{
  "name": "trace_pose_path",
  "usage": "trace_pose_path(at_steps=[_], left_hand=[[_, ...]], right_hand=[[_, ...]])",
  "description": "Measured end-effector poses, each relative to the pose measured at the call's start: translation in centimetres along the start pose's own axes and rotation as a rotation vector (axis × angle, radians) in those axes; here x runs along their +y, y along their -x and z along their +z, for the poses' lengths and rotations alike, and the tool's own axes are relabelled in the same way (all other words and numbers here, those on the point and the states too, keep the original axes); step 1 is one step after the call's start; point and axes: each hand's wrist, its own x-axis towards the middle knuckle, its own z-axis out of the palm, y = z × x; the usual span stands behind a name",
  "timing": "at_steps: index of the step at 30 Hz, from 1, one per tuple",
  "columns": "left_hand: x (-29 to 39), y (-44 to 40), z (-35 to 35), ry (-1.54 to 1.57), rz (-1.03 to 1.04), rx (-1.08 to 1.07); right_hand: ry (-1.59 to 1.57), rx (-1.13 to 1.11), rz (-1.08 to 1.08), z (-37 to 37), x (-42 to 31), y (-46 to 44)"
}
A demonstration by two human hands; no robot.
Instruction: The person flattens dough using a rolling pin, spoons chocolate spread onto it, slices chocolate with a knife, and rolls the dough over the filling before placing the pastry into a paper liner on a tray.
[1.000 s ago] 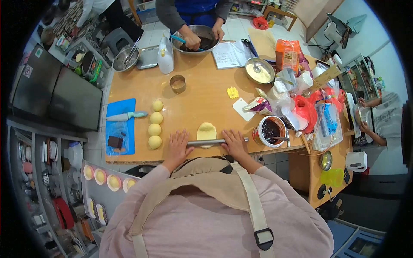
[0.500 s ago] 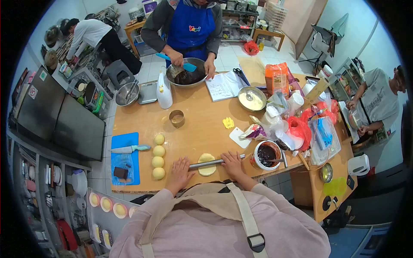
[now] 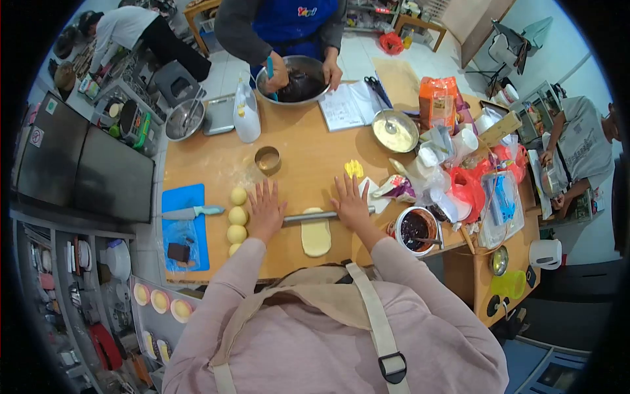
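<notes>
A metal rolling pin [image 3: 308,216] lies crosswise over the far end of a flattened piece of yellow dough [image 3: 316,239], now a long oval. My left hand [image 3: 265,211] rests at the pin's left end, palm down with fingers stretched forward. At the other end, my right hand [image 3: 352,206] presses with its fingers spread and pointing away from me. Several yellow dough balls [image 3: 237,215] stand in a row just left of my left hand. Ahead of that hand is a metal ring cutter [image 3: 268,160]. A yellow lump [image 3: 354,169] sits beyond my right fingers.
On the left, a blue cutting board [image 3: 187,248] holds a knife [image 3: 190,212] and a dark brown block [image 3: 178,252]. A tub of dark filling [image 3: 415,230] stands right. Across the table, a person stirs a bowl [image 3: 293,80]. Bags and containers crowd the right side.
Both hands have pushed the rolling pin forward, away from me, and my fingers have spread. The dough has become longer. The person opposite now holds the blue spatula upright in the bowl.
</notes>
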Motion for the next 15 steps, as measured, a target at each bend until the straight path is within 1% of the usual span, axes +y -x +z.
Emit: trace_pose_path(at_steps=[1,4,7,10,13,15], left_hand=[[0.1,-0.1,0.0,-0.008,-0.017,0.021],[0.1,1.0,0.4,0.106,0.037,0.237],[0.5,3.7,0.5,0.147,0.084,-0.041],[1.1,4.0,-0.2,0.116,0.107,-0.261],[1.0,1.6,-0.2,0.032,0.100,-0.113],[0.5,-0.2,0.4,-0.018,0.102,-0.049]], right_hand=[[0.014,0.055,0.000,-0.1,0.1,-0.1],[-0.115,0.148,0.030,-1.0,0.0,0.8],[-0.114,-0.066,-0.058,-0.8,0.2,4.6],[-0.066,-0.048,-0.079,0.6,0.3,5.9],[-0.012,0.036,-0.133,0.3,0.8,3.1],[-0.141,-0.110,-0.058,-1.5,0.4,1.2]])
